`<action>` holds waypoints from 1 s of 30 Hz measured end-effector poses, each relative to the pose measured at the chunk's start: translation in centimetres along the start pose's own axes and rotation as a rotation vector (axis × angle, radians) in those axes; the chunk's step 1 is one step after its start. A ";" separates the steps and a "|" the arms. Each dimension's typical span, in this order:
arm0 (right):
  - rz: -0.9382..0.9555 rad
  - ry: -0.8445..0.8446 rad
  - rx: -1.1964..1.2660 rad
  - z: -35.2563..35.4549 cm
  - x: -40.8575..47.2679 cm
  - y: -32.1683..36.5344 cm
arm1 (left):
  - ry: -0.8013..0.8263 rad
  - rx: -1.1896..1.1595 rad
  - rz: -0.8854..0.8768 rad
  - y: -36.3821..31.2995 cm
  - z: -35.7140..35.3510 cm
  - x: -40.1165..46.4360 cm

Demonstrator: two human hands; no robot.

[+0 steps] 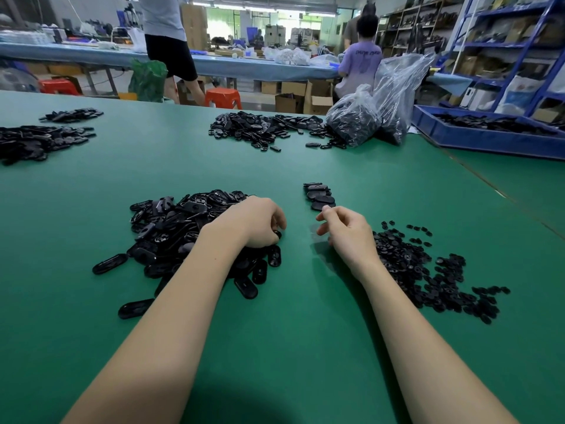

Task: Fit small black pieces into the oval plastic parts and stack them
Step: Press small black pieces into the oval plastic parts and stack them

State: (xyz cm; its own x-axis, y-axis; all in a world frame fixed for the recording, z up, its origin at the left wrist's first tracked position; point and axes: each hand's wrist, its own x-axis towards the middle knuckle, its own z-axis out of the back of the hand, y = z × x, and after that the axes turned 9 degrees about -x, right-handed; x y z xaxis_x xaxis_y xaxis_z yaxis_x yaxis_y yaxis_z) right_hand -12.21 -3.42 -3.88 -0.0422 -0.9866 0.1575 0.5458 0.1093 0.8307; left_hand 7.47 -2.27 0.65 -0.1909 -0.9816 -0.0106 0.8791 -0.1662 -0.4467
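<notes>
A heap of black oval plastic parts (171,228) lies on the green table (290,332) at the left. My left hand (253,221) rests on the heap's right edge, its fingers curled round a black oval part (277,234). A flatter spread of small black pieces (428,270) lies at the right. My right hand (345,231) hovers just left of that spread with loosely curled fingers and nothing visible in them. A short row of stacked oval parts (319,195) stands just beyond my right hand.
More heaps of black parts lie at the far middle (266,128) and far left (33,140). Two clear bags of parts (373,114) and a blue tray (489,133) stand at the far right. People work at a table behind.
</notes>
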 end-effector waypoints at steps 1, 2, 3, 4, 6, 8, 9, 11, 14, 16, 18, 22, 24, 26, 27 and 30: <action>-0.001 0.000 0.001 0.0 0.0 0.0 | -0.006 -0.018 -0.005 0.0 -0.1 0.0; -0.001 0.000 0.000 0.0 0.0 0.0 | -0.011 -0.031 -0.009 0.0 -0.2 0.0; -0.001 -0.001 0.000 0.0 0.0 0.0 | -0.015 -0.039 -0.011 0.0 -0.3 0.0; 0.000 -0.003 0.000 -0.1 0.0 0.0 | -0.017 -0.044 -0.013 -0.1 -0.3 0.0; 0.003 -0.008 0.001 -0.1 0.1 0.0 | -0.019 -0.057 -0.020 -0.2 -0.4 -0.1; 0.005 -0.007 0.002 -0.1 0.0 0.0 | -0.021 -0.070 -0.035 -0.4 -0.3 -0.1; 0.004 -0.005 0.005 -0.1 0.0 0.0 | -0.024 -0.085 -0.045 -0.5 -0.3 -0.1; 0.001 0.000 0.008 -0.1 0.0 0.0 | -0.034 -0.129 -0.066 -0.8 -0.2 -0.2; 0.003 0.013 0.003 0.0 -0.1 0.1 | -0.055 -0.197 -0.110 -1.5 -0.1 -0.3; 0.010 0.035 0.000 0.1 -0.1 0.3 | -0.085 -0.247 -0.134 -1.9 -0.2 -0.3; 0.023 0.067 -0.007 0.3 -0.1 0.7 | -0.132 -0.309 -0.146 -2.3 -0.5 -0.2; -0.055 0.183 0.147 0.8 0.0 1.8 | -0.243 -0.509 -0.162 -2.9 -0.5 -0.3; -0.130 0.270 0.226 1.2 -0.1 2.3 | -0.261 -0.617 -0.159 -3.1 -0.3 -0.4; -0.148 0.293 0.266 1.5 0.0 2.4 | -0.234 -0.687 -0.158 -3.1 -0.1 -0.5; -0.144 0.281 0.288 1.7 0.0 2.4 | -0.210 -0.720 -0.156 -3.0 0.0 -0.6; -0.134 0.236 0.335 2.3 0.3 2.4 | -0.103 -0.869 -0.112 -2.9 0.1 -0.8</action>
State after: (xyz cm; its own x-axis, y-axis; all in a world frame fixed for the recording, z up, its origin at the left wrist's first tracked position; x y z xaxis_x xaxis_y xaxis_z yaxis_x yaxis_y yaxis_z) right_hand -12.85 -3.15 -0.66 0.1199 -0.9911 -0.0576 0.2446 -0.0267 0.9693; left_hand 5.09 -1.03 2.00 -0.1791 -0.9744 0.1361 0.2065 -0.1725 -0.9631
